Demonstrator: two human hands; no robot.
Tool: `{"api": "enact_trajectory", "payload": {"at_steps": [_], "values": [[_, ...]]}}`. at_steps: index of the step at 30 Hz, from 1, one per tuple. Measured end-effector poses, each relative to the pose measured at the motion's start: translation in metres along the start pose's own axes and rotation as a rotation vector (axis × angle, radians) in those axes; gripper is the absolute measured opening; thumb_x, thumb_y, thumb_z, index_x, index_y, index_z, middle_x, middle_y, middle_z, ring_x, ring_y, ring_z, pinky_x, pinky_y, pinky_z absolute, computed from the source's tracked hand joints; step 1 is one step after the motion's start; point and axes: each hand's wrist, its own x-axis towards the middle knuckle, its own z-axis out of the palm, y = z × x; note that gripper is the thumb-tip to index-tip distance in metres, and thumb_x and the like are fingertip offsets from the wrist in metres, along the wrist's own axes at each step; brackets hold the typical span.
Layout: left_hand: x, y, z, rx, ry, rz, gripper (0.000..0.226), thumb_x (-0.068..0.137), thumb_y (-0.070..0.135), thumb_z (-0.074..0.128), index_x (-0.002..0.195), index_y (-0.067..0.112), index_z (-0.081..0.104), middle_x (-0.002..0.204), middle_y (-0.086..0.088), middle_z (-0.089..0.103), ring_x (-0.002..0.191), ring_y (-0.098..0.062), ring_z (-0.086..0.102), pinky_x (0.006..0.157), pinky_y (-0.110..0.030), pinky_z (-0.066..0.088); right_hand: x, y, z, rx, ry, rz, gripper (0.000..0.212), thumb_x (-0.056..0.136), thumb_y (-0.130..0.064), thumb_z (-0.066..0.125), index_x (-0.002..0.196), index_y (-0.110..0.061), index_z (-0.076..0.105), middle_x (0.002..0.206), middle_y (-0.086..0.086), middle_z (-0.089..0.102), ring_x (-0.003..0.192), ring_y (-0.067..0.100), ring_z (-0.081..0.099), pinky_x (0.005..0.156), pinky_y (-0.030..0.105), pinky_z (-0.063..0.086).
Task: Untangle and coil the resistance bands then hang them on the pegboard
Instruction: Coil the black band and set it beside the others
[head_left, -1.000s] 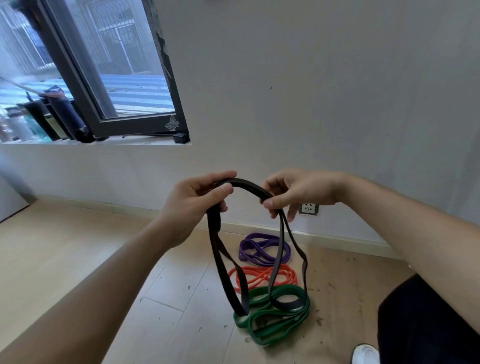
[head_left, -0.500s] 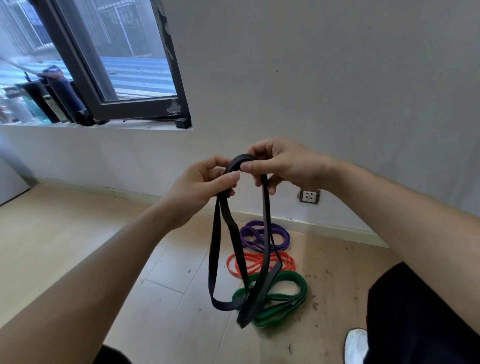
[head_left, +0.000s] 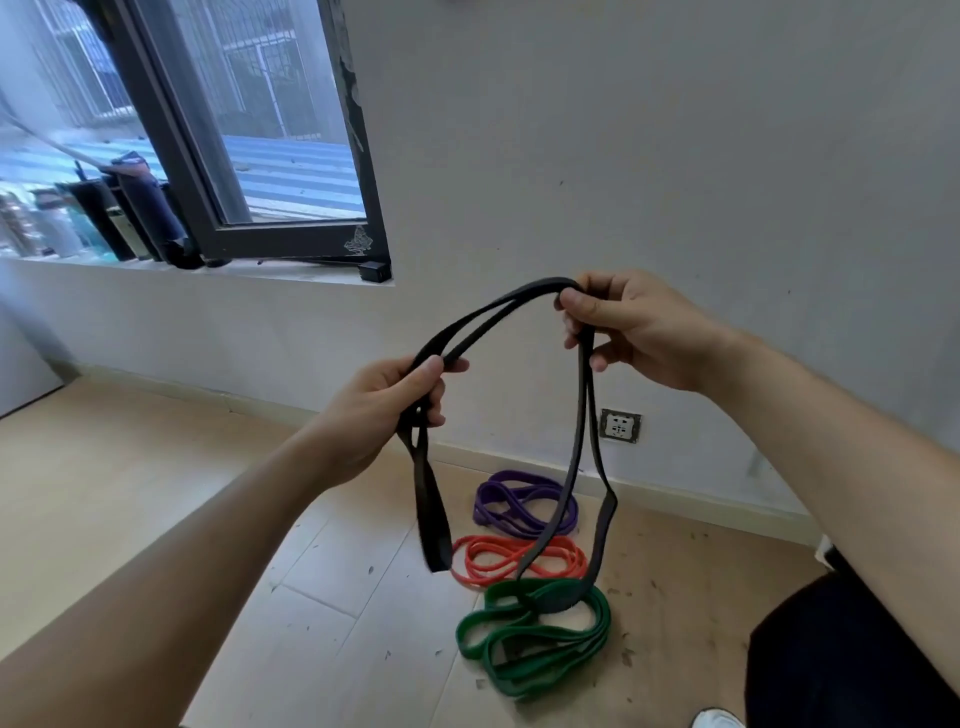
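Both hands grasp the black band (head_left: 498, 317). The left hand (head_left: 387, 410) has its fingers curled round two strands, up and left of the wall socket (head_left: 620, 426). The right hand (head_left: 631, 332) pinches the fold directly above the socket. Half a second ago the hands met at the band's top; now they have drawn apart. A doubled span arches between them, a short loop hangs from the left hand, and a long one hangs from the right. The band looks untangled, and I judge coiling has only begun. On the floor below the socket lie the green band (head_left: 535, 639) farthest away, the red band (head_left: 514, 561) between, and the purple band (head_left: 519, 506) nearest. No pegboard shows. The pale sticker (head_left: 358, 241), far up-left of the socket, carries no readable writing.
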Motion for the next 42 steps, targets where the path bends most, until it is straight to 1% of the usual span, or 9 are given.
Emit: {"api": "enact_trajectory", "payload": {"at_steps": [5, 10, 16, 19, 22, 26, 31, 35, 42], "values": [[0.004, 0.002, 0.000, -0.015, 0.094, 0.041, 0.044, 0.099, 0.038, 0.049, 0.128, 0.011, 0.068, 0.079, 0.003, 0.053, 0.069, -0.011, 0.049, 0.069, -0.025, 0.046, -0.001, 0.013, -0.015, -0.073, -0.009, 0.084, 0.036, 0.082, -0.031, 0.070, 0.105, -0.004, 0.064, 0.076, 0.000, 0.060, 0.075, 0.013, 0.061, 0.051, 0.024, 0.048], [0.008, 0.003, 0.001, -0.042, 0.171, 0.035, 0.050, 0.105, 0.034, 0.050, 0.123, -0.012, 0.058, 0.078, 0.001, 0.054, 0.069, -0.013, 0.048, 0.070, -0.029, 0.043, -0.002, 0.024, -0.023, -0.155, -0.022, 0.164, 0.027, 0.088, -0.028, 0.069, 0.103, -0.006, 0.067, 0.079, 0.002, 0.056, 0.077, 0.012, 0.059, 0.057, 0.026, 0.049], [0.009, 0.008, 0.009, -0.161, 0.175, 0.052, 0.026, 0.103, 0.018, 0.054, 0.120, 0.007, 0.070, 0.079, 0.000, 0.056, 0.075, -0.015, 0.054, 0.070, -0.028, 0.046, -0.003, 0.037, -0.024, -0.296, -0.114, 0.262, 0.006, 0.093, -0.016, 0.071, 0.097, -0.012, 0.070, 0.081, -0.001, 0.065, 0.084, 0.014, 0.066, 0.065, 0.029, 0.056], [0.008, 0.013, 0.018, -0.192, 0.135, 0.070, 0.027, 0.102, 0.018, 0.053, 0.120, 0.008, 0.071, 0.079, 0.000, 0.056, 0.075, -0.014, 0.055, 0.072, -0.028, 0.048, -0.004, 0.041, -0.011, -0.377, -0.252, 0.321, 0.009, 0.090, -0.009, 0.073, 0.097, -0.012, 0.069, 0.086, -0.001, 0.070, 0.090, 0.016, 0.070, 0.071, 0.031, 0.061], [0.008, 0.019, 0.032, -0.189, 0.090, 0.090, 0.027, 0.102, 0.017, 0.053, 0.120, 0.009, 0.071, 0.079, 0.001, 0.056, 0.075, -0.013, 0.056, 0.073, -0.028, 0.048, -0.002, 0.037, 0.014, -0.384, -0.351, 0.279, 0.013, 0.090, -0.008, 0.074, 0.102, -0.010, 0.068, 0.091, 0.001, 0.071, 0.091, 0.016, 0.073, 0.078, 0.035, 0.062], [0.008, 0.022, 0.040, -0.098, 0.058, 0.120, 0.026, 0.102, 0.017, 0.054, 0.120, 0.010, 0.071, 0.079, 0.001, 0.061, 0.075, -0.014, 0.058, 0.074, -0.028, 0.050, 0.001, 0.013, 0.036, -0.204, -0.286, 0.128, 0.017, 0.093, -0.011, 0.070, 0.109, -0.009, 0.067, 0.097, 0.006, 0.070, 0.096, 0.022, 0.072, 0.068, 0.029, 0.059], [0.005, 0.017, 0.032, -0.039, 0.046, 0.058, 0.038, 0.093, 0.032, 0.060, 0.124, 0.011, 0.062, 0.093, -0.004, 0.074, 0.084, -0.020, 0.070, 0.080, -0.032, 0.057, 0.001, 0.007, 0.042, -0.304, -0.159, 0.026, 0.022, 0.096, -0.023, 0.068, 0.108, -0.005, 0.070, 0.071, 0.003, 0.056, 0.062, 0.012, 0.055, 0.051, 0.026, 0.042], [0.000, 0.008, 0.022, 0.117, -0.082, -0.059, 0.048, 0.096, 0.048, 0.046, 0.126, 0.014, 0.063, 0.100, -0.004, 0.074, 0.092, -0.022, 0.071, 0.083, -0.032, 0.054, 0.001, 0.007, 0.042, -0.278, -0.083, -0.005, 0.017, 0.098, -0.023, 0.065, 0.106, -0.008, 0.070, 0.071, 0.005, 0.053, 0.065, 0.015, 0.053, 0.048, 0.025, 0.039], [0.000, 0.005, 0.016, 0.164, -0.012, 0.083, 0.029, 0.105, 0.023, 0.049, 0.130, 0.019, 0.063, 0.095, -0.003, 0.071, 0.079, -0.019, 0.066, 0.079, -0.030, 0.056, 0.000, 0.010, 0.027, -0.280, -0.061, 0.086, 0.025, 0.098, -0.026, 0.065, 0.105, -0.003, 0.068, 0.077, 0.003, 0.057, 0.073, 0.014, 0.062, 0.049, 0.024, 0.046]]}}
